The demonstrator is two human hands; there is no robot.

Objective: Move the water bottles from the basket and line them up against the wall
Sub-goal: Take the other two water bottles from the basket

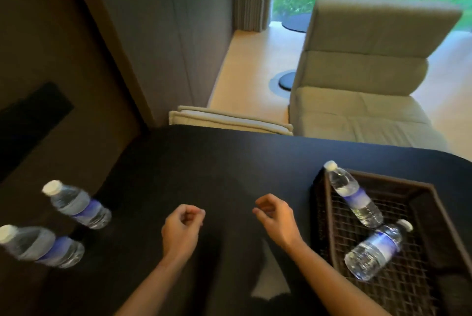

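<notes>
Two clear water bottles with blue labels and white caps stand on the black table by the brown wall at the left: one farther back [78, 204], one nearer [42, 246]. A dark woven basket [434, 195] sits at the right with two more bottles in it. One bottle [353, 194] leans on the basket's far left corner, the other [375, 251] lies on the mesh floor. My left hand [181, 228] hovers over the table's middle with fingers curled and nothing in it. My right hand [275, 216] is loosely curled, empty, just left of the basket.
The black table [217, 162] has a rounded far edge. Behind it stand a beige lounge chair [362, 80] and a folded cushion [229, 120]. A dark panel [28, 121] is set into the brown wall at the left. A window lies beyond.
</notes>
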